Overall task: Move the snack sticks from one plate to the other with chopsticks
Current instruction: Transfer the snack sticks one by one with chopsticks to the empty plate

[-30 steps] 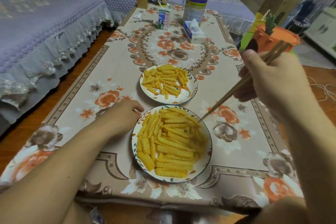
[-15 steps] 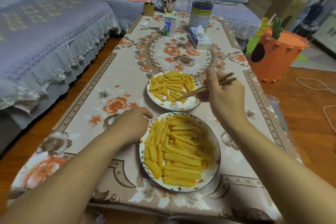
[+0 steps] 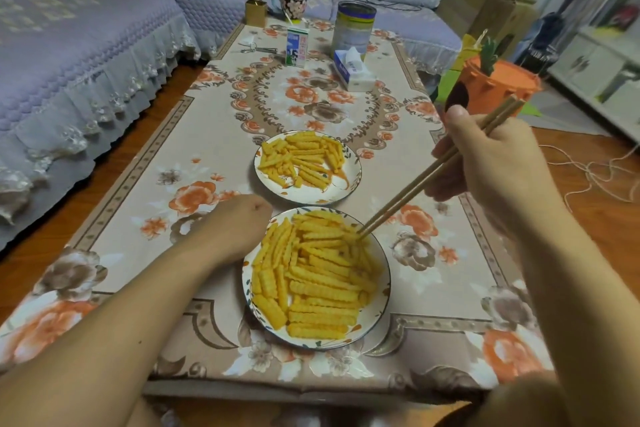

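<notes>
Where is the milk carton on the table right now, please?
The milk carton stands at the table's far end, just left of the tall tin can and tissue box.
</notes>
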The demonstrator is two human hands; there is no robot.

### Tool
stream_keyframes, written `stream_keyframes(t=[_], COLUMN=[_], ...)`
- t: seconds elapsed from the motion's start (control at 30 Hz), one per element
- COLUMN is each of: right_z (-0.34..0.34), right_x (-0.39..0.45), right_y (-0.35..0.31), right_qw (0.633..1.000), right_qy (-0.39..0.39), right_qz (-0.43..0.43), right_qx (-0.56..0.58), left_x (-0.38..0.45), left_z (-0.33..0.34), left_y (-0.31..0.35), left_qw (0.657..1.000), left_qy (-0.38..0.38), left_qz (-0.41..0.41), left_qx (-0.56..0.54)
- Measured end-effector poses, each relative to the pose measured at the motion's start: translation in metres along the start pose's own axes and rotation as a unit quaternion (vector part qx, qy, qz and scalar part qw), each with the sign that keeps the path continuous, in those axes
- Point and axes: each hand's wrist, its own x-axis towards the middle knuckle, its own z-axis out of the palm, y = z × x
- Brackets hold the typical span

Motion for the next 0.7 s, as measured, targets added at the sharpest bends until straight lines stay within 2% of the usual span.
stream_keyframes(t=[0.17,0.43,0.5,0.6,0.7], right_z=[-0.007,-0.003,-0.011,-0.019,-0.003], right_x=[-0.012,-0.008,-0.003,0.009,0.018], right_y=[0.0,0.009,0.008,0.01,0.019], right_qw=[0.995,0.994,0.996,0.998,0.993], right_qy=[-0.028,-0.067,-0.054,0.013,0.05], right_qz=[0.011,0.031,0.038,0.042,0.019], right_qx=[-0.094,-0.082,-0.056,0.038,0.105], left_x=[0.004,-0.001,-0.002,-0.003,-0.002], left_z=[0.004,0.005,0.004,0.002,0.001], left_y=[-0.007,-0.002,-0.001,0.0,-0.001], left_qw=[0.996,1.0,1.0,1.0,1.0], left_qy=[-0.01,0.011,0.014,0.018,0.01], left_qz=[0.036,0.013,0.01,0.0,-0.006], left_qx=[0.083,-0.002,-0.01,-0.018,-0.01])
